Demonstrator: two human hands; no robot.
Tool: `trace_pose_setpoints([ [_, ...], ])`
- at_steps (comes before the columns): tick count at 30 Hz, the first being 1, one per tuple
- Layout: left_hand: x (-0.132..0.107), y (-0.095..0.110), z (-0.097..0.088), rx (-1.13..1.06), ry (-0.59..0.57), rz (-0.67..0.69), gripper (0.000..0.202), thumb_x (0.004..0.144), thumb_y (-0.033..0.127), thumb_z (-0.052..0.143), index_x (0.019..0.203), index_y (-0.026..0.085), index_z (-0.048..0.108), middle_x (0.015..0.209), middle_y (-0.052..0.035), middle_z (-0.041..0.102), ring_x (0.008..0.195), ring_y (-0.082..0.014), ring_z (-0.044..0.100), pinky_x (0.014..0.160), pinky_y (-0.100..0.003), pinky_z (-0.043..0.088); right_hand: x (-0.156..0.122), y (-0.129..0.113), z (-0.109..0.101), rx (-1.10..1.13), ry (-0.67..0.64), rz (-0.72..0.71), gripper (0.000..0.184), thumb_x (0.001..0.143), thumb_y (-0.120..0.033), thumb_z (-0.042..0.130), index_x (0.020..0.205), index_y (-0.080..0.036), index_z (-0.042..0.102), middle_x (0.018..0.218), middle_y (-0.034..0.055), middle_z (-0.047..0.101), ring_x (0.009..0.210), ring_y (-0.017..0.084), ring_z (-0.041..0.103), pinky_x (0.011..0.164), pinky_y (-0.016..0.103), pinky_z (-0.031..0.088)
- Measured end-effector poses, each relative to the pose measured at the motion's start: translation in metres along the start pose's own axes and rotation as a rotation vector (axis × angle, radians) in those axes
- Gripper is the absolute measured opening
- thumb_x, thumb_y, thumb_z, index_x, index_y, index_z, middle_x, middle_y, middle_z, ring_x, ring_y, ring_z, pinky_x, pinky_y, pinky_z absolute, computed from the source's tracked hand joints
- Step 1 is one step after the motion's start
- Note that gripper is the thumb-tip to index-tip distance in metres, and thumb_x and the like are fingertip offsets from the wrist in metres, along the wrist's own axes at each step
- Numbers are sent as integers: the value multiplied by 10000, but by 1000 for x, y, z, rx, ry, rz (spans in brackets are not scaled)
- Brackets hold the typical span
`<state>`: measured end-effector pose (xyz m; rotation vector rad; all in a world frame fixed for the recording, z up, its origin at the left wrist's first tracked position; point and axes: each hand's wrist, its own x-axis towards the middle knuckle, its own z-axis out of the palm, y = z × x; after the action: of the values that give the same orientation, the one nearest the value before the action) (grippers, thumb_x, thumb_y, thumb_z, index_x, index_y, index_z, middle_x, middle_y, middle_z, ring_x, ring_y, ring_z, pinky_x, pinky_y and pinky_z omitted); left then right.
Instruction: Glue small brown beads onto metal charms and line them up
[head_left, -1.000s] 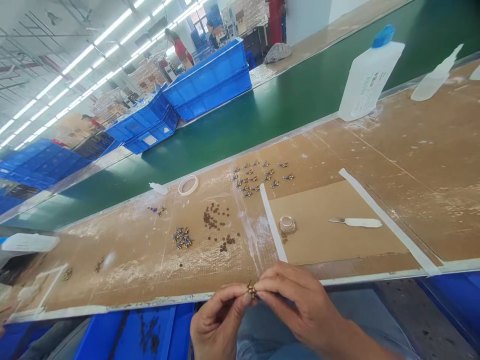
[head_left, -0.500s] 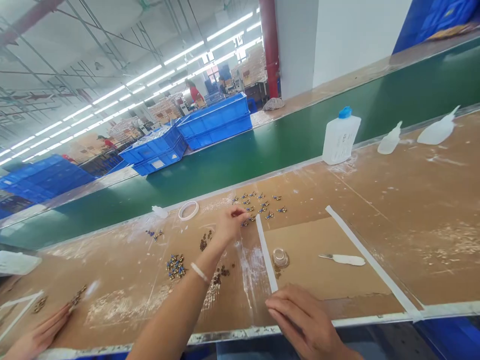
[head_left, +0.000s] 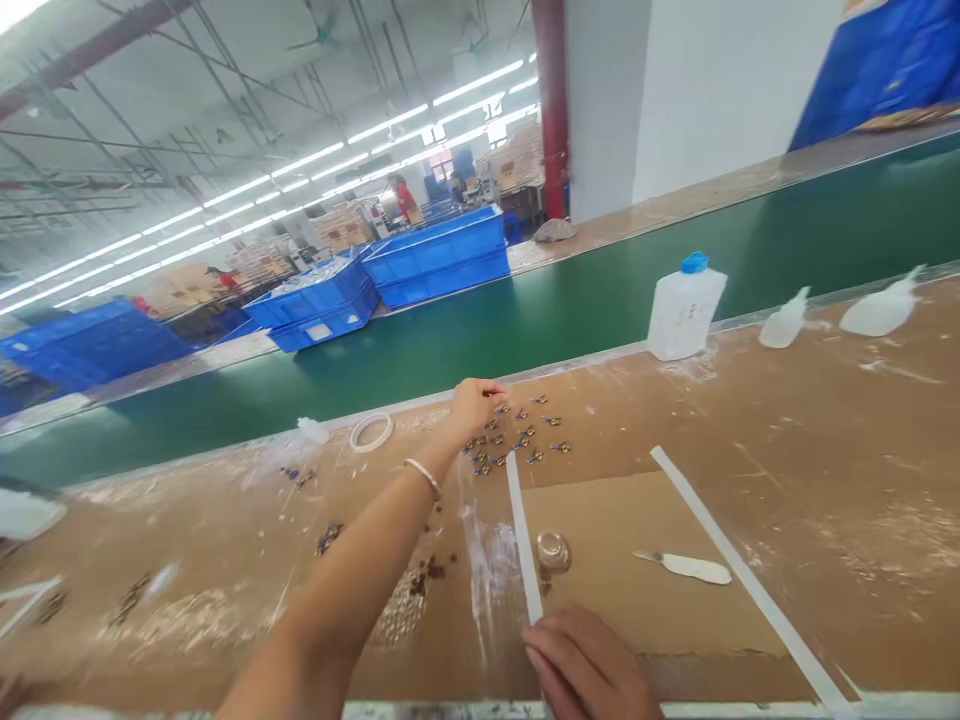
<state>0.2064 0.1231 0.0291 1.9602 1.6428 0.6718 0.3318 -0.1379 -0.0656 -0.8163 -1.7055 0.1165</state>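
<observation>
My left hand (head_left: pixel 472 405) reaches far across the cardboard-covered bench (head_left: pixel 825 450), with a thin bracelet on its wrist. Its fingertips are pinched together at the near-left edge of a row of small blue-and-gold parts (head_left: pixel 525 432); what they hold is too small to see. My right hand (head_left: pixel 589 665) lies flat at the near edge of the bench, fingers stretched out and holding nothing. It rests just below a strip of white tape (head_left: pixel 523 535).
A small clear cup (head_left: pixel 553 550) and a white-handled blade (head_left: pixel 686 567) lie on a cardboard sheet. Brown beads (head_left: pixel 424 575), another parts pile (head_left: pixel 328 537) and a tape roll (head_left: pixel 373 431) sit left. A white jug (head_left: pixel 684 308) and squeeze bottles (head_left: pixel 784 322) stand by the green conveyor (head_left: pixel 525 320).
A second ago both hands pinched a small part near my lap. My left hand has since reached out to the row of parts, and my right hand has dropped flat onto the bench edge.
</observation>
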Motion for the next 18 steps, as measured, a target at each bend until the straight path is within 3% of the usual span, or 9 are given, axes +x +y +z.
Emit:
trace_pose_setpoints([
  [2,-37,-19,-28,24,62,-5,114,791,268,719,772,168,772,702,5,717,716,-165,643,681,-266,485,-1,-1,-5,24,-29,-4,150,956,-102,523,1028,-131,651,834,69,694,761,138,665,737,235,567],
  [5,-113,-54,-61,71,152,-45,105,750,284,721,717,200,776,666,4,724,678,-172,636,655,-271,473,-5,0,-8,47,-109,3,174,951,-100,539,1076,-136,654,901,77,705,825,142,678,790,239,569],
  [10,-230,-109,-92,163,355,-136,148,785,314,654,759,232,774,804,-39,766,794,-216,674,767,-336,496,-13,2,-9,22,-179,-22,176,960,-142,550,1084,-156,674,938,72,717,861,147,691,819,245,572],
  [14,-277,-137,-96,187,454,-187,191,825,319,606,798,218,766,853,-70,776,839,-244,698,786,-375,519,-12,-1,-9,-26,-215,-54,181,979,-180,533,1087,-170,678,934,62,731,851,149,700,833,258,571],
  [18,-291,-138,-68,157,388,-104,157,853,288,624,820,239,770,866,-43,775,854,-217,694,814,-357,535,-5,-5,-7,-44,-214,-77,184,999,-228,514,1053,-186,685,898,46,743,808,142,707,800,250,575],
])
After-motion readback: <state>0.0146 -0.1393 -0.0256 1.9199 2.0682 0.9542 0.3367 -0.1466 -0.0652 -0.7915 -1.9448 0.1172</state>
